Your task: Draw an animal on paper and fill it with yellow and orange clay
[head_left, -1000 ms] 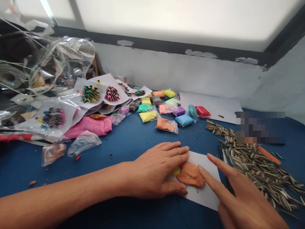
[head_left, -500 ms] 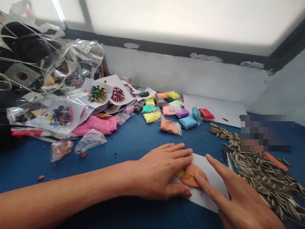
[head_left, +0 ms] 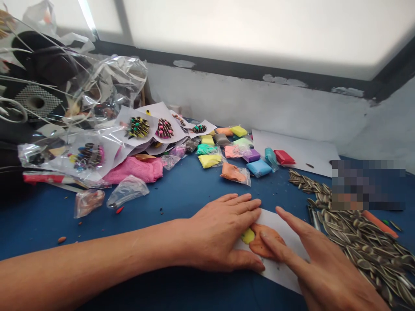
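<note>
A flattened patch of orange modelling clay (head_left: 266, 248) lies on a sheet of white paper (head_left: 288, 278), with a smaller yellow clay piece (head_left: 248, 236) touching its left side. My left hand (head_left: 223, 235) rests flat on the paper's left part, fingers stretched out, beside the yellow piece and covering that edge of the sheet. From the right, my right hand (head_left: 319, 255) reaches over the paper; one extended finger presses on the orange clay while another points forward, apart from it. Neither hand grasps anything.
Many striped sunflower seeds (head_left: 359, 242) are heaped at the right. Behind the hands lie wrapped clay packets, including a blue one (head_left: 259, 168). At the left are a pink cloth (head_left: 136, 169), plastic bags and seed-decorated papers (head_left: 139, 127). A wall (head_left: 227, 95) stands behind.
My right finger has slid slightly left and up across the orange clay. More of the yellow clay shows beside my left hand, which stays flat. The view has shifted a little.
</note>
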`<action>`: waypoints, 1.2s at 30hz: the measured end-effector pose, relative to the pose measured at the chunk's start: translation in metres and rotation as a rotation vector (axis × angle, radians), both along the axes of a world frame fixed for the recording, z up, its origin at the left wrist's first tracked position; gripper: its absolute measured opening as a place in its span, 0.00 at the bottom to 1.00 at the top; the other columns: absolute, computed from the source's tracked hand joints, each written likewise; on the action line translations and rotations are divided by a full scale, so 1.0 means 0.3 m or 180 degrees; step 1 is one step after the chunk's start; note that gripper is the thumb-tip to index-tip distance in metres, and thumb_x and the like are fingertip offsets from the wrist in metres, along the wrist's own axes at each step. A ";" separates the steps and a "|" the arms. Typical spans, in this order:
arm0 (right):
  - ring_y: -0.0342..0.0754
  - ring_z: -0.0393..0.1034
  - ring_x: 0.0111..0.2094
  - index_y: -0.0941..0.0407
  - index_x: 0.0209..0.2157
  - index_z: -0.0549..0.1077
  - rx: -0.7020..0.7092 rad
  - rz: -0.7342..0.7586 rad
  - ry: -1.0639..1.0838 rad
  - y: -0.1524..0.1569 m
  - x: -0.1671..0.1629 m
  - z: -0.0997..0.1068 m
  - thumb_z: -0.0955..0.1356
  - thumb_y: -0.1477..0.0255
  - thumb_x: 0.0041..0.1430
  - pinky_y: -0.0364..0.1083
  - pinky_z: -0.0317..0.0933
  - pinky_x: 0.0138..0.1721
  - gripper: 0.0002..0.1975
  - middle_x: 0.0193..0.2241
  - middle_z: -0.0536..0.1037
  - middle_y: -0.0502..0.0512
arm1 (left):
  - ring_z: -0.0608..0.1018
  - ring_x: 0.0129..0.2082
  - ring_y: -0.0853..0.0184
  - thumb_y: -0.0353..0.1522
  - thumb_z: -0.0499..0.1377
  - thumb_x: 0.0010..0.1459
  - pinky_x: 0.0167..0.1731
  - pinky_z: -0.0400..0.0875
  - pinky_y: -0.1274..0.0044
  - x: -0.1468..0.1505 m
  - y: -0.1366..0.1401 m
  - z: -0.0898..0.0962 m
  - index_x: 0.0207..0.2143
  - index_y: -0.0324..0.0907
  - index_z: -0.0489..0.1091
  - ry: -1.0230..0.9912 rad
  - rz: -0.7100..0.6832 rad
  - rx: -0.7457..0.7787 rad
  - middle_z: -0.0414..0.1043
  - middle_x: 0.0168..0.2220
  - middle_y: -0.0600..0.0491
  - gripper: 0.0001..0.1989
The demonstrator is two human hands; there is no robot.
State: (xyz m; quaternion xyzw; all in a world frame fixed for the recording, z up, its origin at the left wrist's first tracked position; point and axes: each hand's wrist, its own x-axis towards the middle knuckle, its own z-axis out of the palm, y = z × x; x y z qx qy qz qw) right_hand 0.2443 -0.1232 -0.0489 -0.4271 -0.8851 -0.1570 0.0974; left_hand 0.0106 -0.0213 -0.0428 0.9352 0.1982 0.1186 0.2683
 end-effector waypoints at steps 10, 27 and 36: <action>0.63 0.63 0.60 0.56 0.64 0.59 -0.0024 -0.0051 -0.0063 0.028 -0.015 0.013 0.63 0.79 0.58 0.57 0.70 0.47 0.32 0.63 0.61 0.74 | 0.51 0.69 0.57 0.51 0.58 0.57 0.66 0.45 0.65 -0.002 -0.001 -0.009 0.64 0.35 0.55 -0.0056 0.0049 0.0027 0.49 0.67 0.43 0.41; 0.61 0.65 0.59 0.55 0.58 0.67 0.0153 -0.0128 0.0302 0.037 -0.049 0.007 0.61 0.81 0.55 0.57 0.71 0.48 0.27 0.60 0.65 0.69 | 0.50 0.69 0.57 0.51 0.58 0.58 0.67 0.43 0.64 -0.002 -0.001 -0.010 0.64 0.33 0.55 -0.0040 0.0007 0.0047 0.48 0.68 0.43 0.42; 0.58 0.64 0.59 0.54 0.60 0.61 0.0211 -0.0146 0.0428 0.044 -0.051 0.002 0.59 0.84 0.57 0.56 0.71 0.47 0.29 0.60 0.63 0.69 | 0.50 0.69 0.57 0.51 0.58 0.57 0.67 0.44 0.65 -0.001 0.000 -0.011 0.65 0.34 0.54 -0.0042 0.0021 0.0045 0.48 0.68 0.42 0.42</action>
